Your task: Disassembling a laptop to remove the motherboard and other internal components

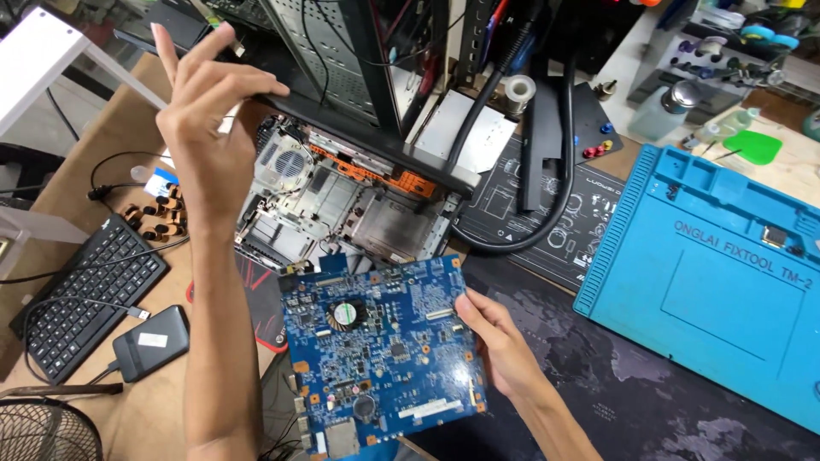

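Observation:
My right hand (495, 337) grips the right edge of a blue laptop motherboard (380, 350), held tilted above the desk near the front. My left hand (209, 102) is raised high at the upper left, fingers together and extended, thumb touching the edge of a black open computer case (359, 77); whether it grips anything I cannot tell. Beneath and behind the board lies an opened laptop bottom shell (342, 209) with a fan and bare metal frame.
A blue silicone repair mat (709, 290) lies at right. A black keyboard (81, 294) and a black external drive (152, 341) sit at left. A thick black hose (547, 171) curves over a dark mat. Bottles and tools stand at the back right.

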